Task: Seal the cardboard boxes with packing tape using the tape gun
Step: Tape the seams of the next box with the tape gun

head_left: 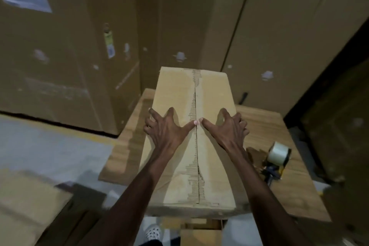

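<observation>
Head view. Cardboard box (191, 136) lying lengthwise on the wooden surface (265, 126), flaps folded shut, contents hidden. Centre seam (196, 146) running from near edge to far edge, bordered by torn paper where corrugation shows through; no fresh tape visible along it. Left hand (165, 126) spread flat on the left flap, fingers fanned toward the left edge of the box, thumb stretched in to the seam. Right hand (227, 126) pressed on the right flap, thumb reaching to the seam, fingers bent over the right edge of the box. Thumb tips nearly touching across the seam, hands otherwise apart, neither clamped on anything. Tape gun (276, 161) lying on the surface just right of the box, near the right forearm, untouched, roll of clear tape (278, 154) mounted on top. Flat sheet of cardboard (123, 146) under the left side of the box, jutting out over the left edge of the surface. Tall stacked cartons (79, 46) filling the far side and the right, some with white labels, print too blurred to read. Pale floor (50, 146) at left. Blurred cardboard (30, 201) at near left. A white patterned shoe (152, 232) below the near edge of the surface.
</observation>
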The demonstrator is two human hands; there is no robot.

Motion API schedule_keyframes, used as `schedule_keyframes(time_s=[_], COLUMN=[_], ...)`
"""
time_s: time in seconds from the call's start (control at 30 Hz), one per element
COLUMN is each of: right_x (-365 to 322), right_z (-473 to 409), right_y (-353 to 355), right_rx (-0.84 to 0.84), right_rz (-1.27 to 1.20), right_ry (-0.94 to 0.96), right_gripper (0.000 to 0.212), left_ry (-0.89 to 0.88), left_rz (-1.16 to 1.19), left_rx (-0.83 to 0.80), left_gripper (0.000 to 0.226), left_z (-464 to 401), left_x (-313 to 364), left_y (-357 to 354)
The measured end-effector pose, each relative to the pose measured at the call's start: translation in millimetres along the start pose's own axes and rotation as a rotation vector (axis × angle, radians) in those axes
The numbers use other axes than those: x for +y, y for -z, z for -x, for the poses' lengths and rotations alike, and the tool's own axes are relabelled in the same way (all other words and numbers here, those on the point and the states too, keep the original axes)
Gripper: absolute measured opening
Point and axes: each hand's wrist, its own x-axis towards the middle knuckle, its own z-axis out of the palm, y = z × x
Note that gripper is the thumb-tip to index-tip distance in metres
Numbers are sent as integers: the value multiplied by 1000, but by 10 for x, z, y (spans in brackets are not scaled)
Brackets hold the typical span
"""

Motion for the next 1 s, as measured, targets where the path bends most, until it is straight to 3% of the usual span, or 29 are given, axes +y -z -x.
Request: schedule_keyframes(time_s=[0.27,0.57,0.8,1.0], right_x=[549,785,945,1588], right_z=[-983,-1160,-1206,-813], right_y=[-63,-206,-18,351], right_rx=[-77,-168,-266,35], right_rz=[104,212,96,-105], right_ry=[-143,-88,-37,-173], right_gripper=[88,100,104,80], left_ry=[-220,-428,-513,-692], left_rz=[-104,-306,-369,-286], left_rx=[-292,-284,-340,-419], left_gripper=[104,92,80,72], left_z=[-838,-895,-877,-689], left_x=[594,674,795,970], left_y=[-771,-1159,-1103,-1113])
